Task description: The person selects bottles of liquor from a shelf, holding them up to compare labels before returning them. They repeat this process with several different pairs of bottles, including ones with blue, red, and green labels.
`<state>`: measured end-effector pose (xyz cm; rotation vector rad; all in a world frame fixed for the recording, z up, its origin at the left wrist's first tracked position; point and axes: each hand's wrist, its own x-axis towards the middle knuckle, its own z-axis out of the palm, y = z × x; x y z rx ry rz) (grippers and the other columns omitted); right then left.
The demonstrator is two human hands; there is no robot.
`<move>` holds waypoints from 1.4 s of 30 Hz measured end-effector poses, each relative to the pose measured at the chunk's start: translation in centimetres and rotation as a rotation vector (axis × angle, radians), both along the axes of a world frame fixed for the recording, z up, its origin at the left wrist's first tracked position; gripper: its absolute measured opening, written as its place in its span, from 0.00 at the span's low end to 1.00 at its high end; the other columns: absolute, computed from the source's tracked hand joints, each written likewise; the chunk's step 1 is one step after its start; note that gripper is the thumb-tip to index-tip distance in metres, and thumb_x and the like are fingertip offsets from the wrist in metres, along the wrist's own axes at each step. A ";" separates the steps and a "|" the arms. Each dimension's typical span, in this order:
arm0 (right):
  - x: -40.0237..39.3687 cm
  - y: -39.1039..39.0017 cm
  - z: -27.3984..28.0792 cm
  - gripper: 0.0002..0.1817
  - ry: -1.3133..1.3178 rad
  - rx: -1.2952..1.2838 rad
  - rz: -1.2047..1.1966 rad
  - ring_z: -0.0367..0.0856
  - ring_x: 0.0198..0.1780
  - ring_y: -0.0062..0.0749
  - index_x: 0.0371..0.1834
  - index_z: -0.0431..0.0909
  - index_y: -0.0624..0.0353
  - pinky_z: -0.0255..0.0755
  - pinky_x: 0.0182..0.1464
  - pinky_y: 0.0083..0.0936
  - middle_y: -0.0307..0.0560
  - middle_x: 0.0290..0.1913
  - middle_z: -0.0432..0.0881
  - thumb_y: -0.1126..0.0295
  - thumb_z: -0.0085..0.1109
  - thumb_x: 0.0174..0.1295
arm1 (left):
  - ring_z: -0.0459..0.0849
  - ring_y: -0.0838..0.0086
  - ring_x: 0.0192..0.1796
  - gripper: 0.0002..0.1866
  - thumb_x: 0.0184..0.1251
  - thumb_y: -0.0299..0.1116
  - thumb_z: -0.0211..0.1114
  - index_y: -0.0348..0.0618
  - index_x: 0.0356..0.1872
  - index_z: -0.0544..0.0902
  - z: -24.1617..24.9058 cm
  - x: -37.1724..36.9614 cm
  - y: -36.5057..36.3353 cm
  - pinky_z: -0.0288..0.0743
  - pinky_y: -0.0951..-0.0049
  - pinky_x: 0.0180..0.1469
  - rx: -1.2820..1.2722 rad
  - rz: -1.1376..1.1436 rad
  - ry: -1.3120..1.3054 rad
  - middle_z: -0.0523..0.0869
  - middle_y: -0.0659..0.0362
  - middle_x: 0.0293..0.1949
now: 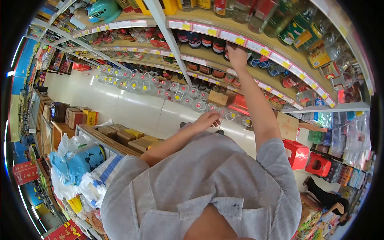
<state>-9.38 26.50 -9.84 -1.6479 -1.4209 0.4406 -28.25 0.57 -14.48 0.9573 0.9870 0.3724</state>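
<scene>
My right hand (237, 56) reaches under a shelf's price strip into a row of bottles. Its fingers are curled against a dark bottle with a reddish label (227, 55), and the fingertips are partly hidden. Similar dark bottles (207, 41) stand upright to the left of that hand, and bottles with blue and red labels (260, 61) to its right. My left hand (208, 120) hangs in front of my chest with nothing in it. Its fingers are loosely bent and apart, above the clear jugs on the floor.
Clear plastic jugs (146, 86) with red and yellow caps line the floor along the shelving. A cardboard box (218, 98) sits among them. Behind my left side stands a rack with boxes (122, 136) and plastic bags (76, 158). Red cartons (296, 154) stand at right; glass bottles fill the upper shelf (272, 40).
</scene>
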 end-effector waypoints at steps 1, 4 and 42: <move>-0.7 -0.4 2.0 0.22 0.112 -0.042 0.052 0.85 0.24 0.32 0.38 0.84 0.65 0.78 0.34 0.32 0.48 0.27 0.89 0.52 0.62 0.70 | 0.84 0.78 0.40 0.19 0.76 0.49 0.58 0.44 0.52 0.81 -0.3 -1.2 1.3 0.76 0.74 0.44 0.032 0.012 0.007 0.86 0.61 0.38; -0.7 1.7 0.1 0.17 0.137 0.129 0.033 0.80 0.17 0.26 0.43 0.83 0.64 0.75 0.24 0.27 0.45 0.28 0.90 0.57 0.61 0.72 | 0.84 0.77 0.37 0.18 0.76 0.48 0.59 0.43 0.51 0.82 -2.2 -4.5 2.3 0.77 0.74 0.42 0.065 0.094 -0.023 0.86 0.61 0.36; -12.9 -22.3 17.1 0.12 0.329 -0.474 0.308 0.83 0.21 0.19 0.45 0.84 0.63 0.72 0.22 0.17 0.42 0.25 0.85 0.64 0.66 0.69 | 0.77 0.59 0.66 0.45 0.51 0.47 0.83 0.37 0.67 0.72 8.0 -12.7 6.2 0.72 0.60 0.67 0.988 0.058 -0.015 0.78 0.47 0.62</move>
